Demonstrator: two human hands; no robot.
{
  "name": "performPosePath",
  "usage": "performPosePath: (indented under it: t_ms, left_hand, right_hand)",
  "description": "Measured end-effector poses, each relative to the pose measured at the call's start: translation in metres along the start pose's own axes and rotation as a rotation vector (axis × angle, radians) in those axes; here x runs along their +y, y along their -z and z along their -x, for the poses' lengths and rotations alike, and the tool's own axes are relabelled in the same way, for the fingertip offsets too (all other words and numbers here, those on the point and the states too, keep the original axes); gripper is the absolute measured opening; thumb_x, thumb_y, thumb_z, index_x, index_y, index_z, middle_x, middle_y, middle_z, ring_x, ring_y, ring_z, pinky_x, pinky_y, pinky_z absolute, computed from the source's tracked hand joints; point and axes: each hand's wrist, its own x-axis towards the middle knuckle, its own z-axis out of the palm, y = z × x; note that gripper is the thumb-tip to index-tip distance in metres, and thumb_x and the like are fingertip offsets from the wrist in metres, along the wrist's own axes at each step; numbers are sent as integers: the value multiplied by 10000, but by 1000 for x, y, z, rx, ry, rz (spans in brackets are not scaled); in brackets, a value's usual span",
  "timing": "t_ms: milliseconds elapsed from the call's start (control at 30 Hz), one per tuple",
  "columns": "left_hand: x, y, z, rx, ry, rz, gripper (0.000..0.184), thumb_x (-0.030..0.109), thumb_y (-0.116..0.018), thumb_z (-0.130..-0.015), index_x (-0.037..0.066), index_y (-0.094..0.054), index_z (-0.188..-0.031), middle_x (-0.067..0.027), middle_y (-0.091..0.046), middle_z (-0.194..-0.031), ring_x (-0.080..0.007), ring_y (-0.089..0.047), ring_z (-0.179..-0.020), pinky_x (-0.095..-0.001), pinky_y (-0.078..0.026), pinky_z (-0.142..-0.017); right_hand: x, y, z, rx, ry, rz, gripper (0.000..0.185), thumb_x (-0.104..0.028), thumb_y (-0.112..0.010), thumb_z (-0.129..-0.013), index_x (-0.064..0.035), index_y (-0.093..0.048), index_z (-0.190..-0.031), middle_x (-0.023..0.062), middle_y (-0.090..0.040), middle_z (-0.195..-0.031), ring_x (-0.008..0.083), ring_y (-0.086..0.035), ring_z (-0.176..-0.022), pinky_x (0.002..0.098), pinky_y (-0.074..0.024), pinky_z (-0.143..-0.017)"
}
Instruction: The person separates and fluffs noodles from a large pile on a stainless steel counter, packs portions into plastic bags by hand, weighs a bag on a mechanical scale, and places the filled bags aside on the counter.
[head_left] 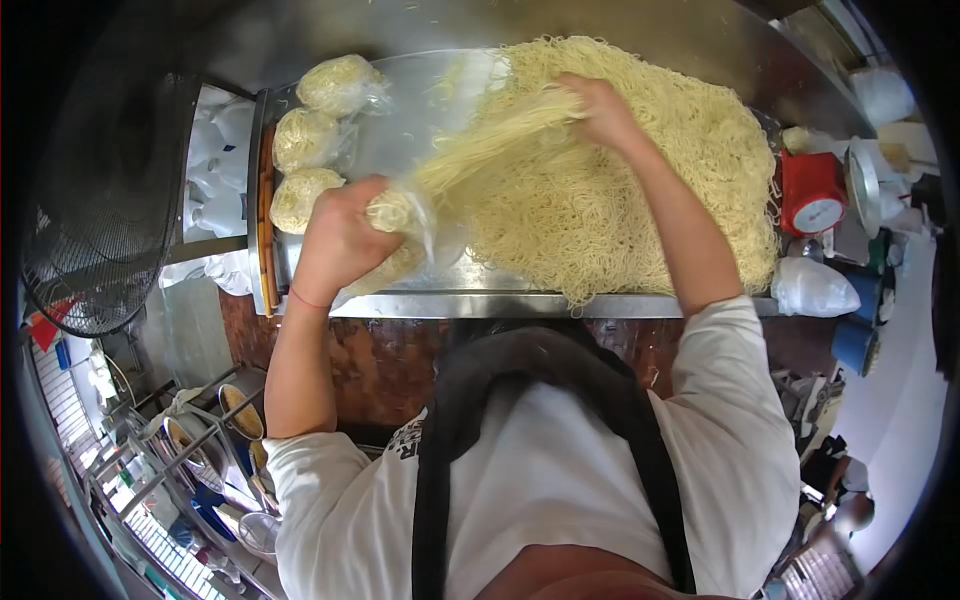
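A clear plastic bag [425, 232] with noodles in its mouth is gripped by my left hand [350, 235], left of the table's middle. My right hand [603, 115] is closed around one end of a stretched bundle of noodles [500, 135]. From there the bundle slopes down leftward to the bag's mouth. Under and right of my right hand spreads a big heap of loose pale yellow noodles [630, 220]. Three filled noodle bags [305, 138] stand in a column along the table's left side, just beyond my left hand. More noodles lie partly hidden below that hand.
The steel table [470, 303] has a raised front edge near my body. A red dial scale [812, 195] and a white plastic bag [815, 287] sit at the right. A large fan [95, 210] stands at far left, above a metal rack [165, 470]. Another person is at lower right.
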Motion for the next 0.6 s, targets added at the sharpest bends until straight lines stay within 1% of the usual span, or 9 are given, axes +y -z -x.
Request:
performPosePath:
  t_ms: [100,167,233,333,400,467,533,567,600]
  left_hand:
    - [-6,-7,-5,10,-15,-30,386,23,-741,-635,12,-694,-1017,-165,-710,-885,-308,-694,-800,-339,-526,-763]
    - [-13,-12,-9,34,-48,32,389,19,-741,-626,7,-689,-1011,-177,-702,-881,-338,-681,-795,-362,-525,-747]
    - [-29,-20,-10,72,-105,155,405,26,-745,-607,-5,-679,-1004,-202,-688,-881,-385,-659,-800,-407,-522,-725]
    - [-71,-47,-9,232,-124,86,448,18,-752,-601,22,-681,-1043,-163,-697,-978,-374,-641,-926,-425,-499,-845]
    - [-87,-75,-18,176,-231,-54,464,-23,-723,-617,31,-675,-1075,-147,-683,-1036,-373,-612,-999,-434,-467,-926]
    - [-94,-107,-21,74,-172,-228,456,-19,-686,-670,59,-665,-1119,-125,-640,-1140,-343,-537,-1155,-470,-399,-1018]
    - [-115,-155,-5,250,-61,-216,482,-17,-664,-689,50,-636,-1166,-164,-599,-1206,-368,-515,-1180,-480,-403,-1009]
    - [-118,-169,-2,342,-9,-211,495,-15,-654,-699,46,-621,-1189,-184,-579,-1239,-381,-503,-1192,-486,-405,-1004]
    - [-100,-176,12,434,43,-144,522,19,-674,-735,35,-565,-1246,-236,-510,-1284,-412,-472,-1206,-494,-399,-1009]
  right_hand:
    - [30,48,5,71,77,227,295,-92,-759,-789,-82,-688,-1075,137,-717,-931,255,-684,-818,370,-560,-772]
    - [100,70,3,166,70,284,213,-79,-702,-788,-7,-696,-988,197,-696,-916,330,-672,-822,396,-553,-775]
    - [158,118,17,186,-137,553,181,-72,-630,-777,42,-689,-905,232,-683,-916,374,-669,-853,422,-545,-801]
    - [257,169,37,238,-166,709,206,-80,-612,-766,56,-688,-901,267,-677,-937,389,-675,-913,441,-540,-831]
    - [296,184,33,68,-105,696,213,-86,-607,-768,60,-686,-901,276,-677,-955,398,-674,-936,455,-538,-842]
    - [201,154,25,-80,-257,863,204,-81,-596,-784,47,-684,-917,267,-683,-981,396,-678,-928,471,-539,-838]
    - [123,107,16,-66,-245,880,197,-44,-563,-818,12,-681,-965,239,-697,-964,377,-689,-911,490,-548,-807]
    - [59,70,14,-191,-285,830,216,-14,-540,-831,3,-674,-1000,235,-688,-1026,346,-667,-1027,469,-530,-860]
    - [22,27,26,-250,-120,898,259,-19,-542,-839,17,-670,-1061,239,-627,-1197,345,-566,-1214,479,-456,-1009]
